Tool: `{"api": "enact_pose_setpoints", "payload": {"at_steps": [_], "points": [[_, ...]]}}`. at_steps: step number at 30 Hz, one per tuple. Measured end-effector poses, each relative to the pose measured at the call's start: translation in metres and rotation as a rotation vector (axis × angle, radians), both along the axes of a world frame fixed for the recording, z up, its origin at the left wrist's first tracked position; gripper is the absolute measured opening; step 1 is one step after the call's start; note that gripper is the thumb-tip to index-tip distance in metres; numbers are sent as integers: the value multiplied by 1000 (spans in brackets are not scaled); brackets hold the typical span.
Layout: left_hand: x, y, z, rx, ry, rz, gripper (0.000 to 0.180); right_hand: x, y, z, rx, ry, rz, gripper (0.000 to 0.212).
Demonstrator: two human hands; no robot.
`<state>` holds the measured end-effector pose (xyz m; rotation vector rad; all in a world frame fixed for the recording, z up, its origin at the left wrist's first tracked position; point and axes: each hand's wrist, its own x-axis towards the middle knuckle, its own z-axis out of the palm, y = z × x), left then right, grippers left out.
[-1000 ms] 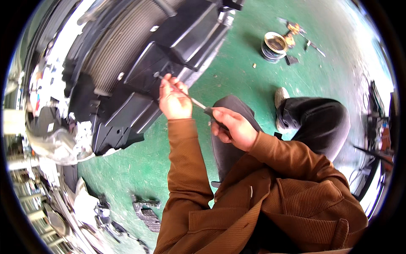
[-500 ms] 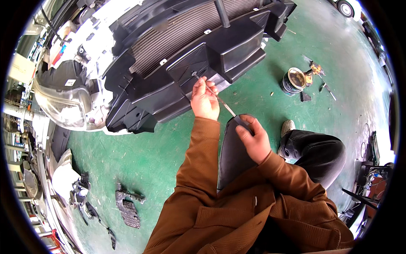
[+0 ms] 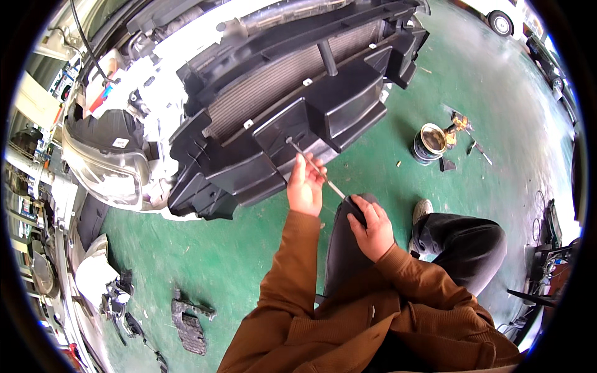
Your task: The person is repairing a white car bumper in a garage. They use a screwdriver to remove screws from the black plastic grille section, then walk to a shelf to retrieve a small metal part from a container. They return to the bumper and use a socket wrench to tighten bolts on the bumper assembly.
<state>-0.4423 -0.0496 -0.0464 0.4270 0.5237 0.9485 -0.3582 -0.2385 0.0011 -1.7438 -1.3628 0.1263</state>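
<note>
A long, thin metal-shafted driver [image 3: 333,187] slants from my lap up to a black plastic front panel [image 3: 256,171] of a car. Its tip meets a small fastener [image 3: 289,141] in a recess of that panel. My left hand [image 3: 306,188] pinches the shaft partway along, thumb and fingers around it. Over the dark handle end lies my right hand [image 3: 374,228], its fingers wrapped round it above my knee. Most of the handle is hidden under those fingers.
Behind the panel sits a finned radiator [image 3: 292,81]; a headlight [image 3: 102,165] is at its left. On the green floor stand an open can [image 3: 432,138] and a yellow power tool [image 3: 459,121]. A broken black plastic part [image 3: 188,326] lies at lower left.
The view has tilted, so the car front sits lower in it. My left hand has slid back along the shaft, away from the fastener. My right hand still grips the handle.
</note>
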Motion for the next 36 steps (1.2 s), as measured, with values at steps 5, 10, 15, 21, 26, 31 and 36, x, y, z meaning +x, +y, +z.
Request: {"api": "enact_pose_setpoints", "payload": {"at_steps": [5, 10, 15, 21, 26, 31, 36], "points": [[-23, -17, -15, 13, 182, 38, 49, 5, 2, -9, -26, 1223, 244, 30], [-59, -23, -11, 103, 345, 120, 40, 7, -2, -6, -125, 1529, 149, 27], [-87, -22, 4, 303, 734, -104, 32, 20, -3, -24, 30, 2148, 643, 27], [-89, -16, 135, 886, 819, -160, 13, -2, -4, -7, -68, 579, -12, 37], [-69, 61, 178, 1387, 1080, 169, 21, 11, 0, -10, -32, 1674, 312, 30], [-55, 125, 159, 1677, 1547, 142, 47, 0, 4, -13, 23, 548, -16, 32], [-25, 114, 154, 1631, 1581, -59, 52, 20, -6, -8, -59, 903, 13, 31]]}}
